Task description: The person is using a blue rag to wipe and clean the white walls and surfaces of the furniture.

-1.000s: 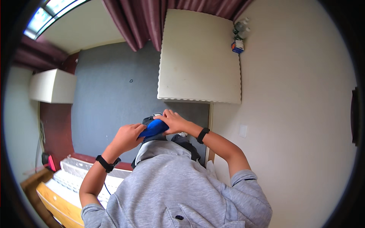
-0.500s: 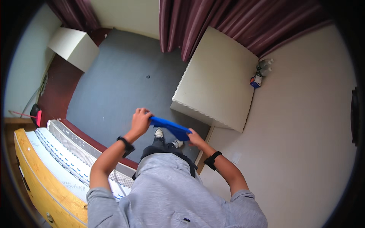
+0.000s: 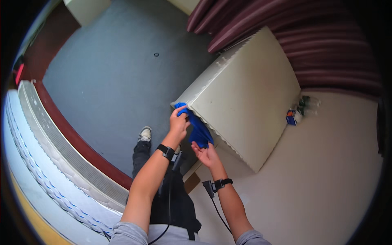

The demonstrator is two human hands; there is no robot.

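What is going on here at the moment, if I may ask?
A person has a blue cloth between their two bare hands, beside the near corner of a pale, box-shaped piece of furniture with a scalloped edge. The left hand holds the upper end by that corner; the right hand holds the lower end. Whether the cloth touches the furniture is hard to tell. A small dark ring lies on the grey floor.

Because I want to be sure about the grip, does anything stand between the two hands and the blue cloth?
Nothing visible does: the left hand holds the upper end of the blue cloth, by a corner of the white table, and the right hand holds the lower end.
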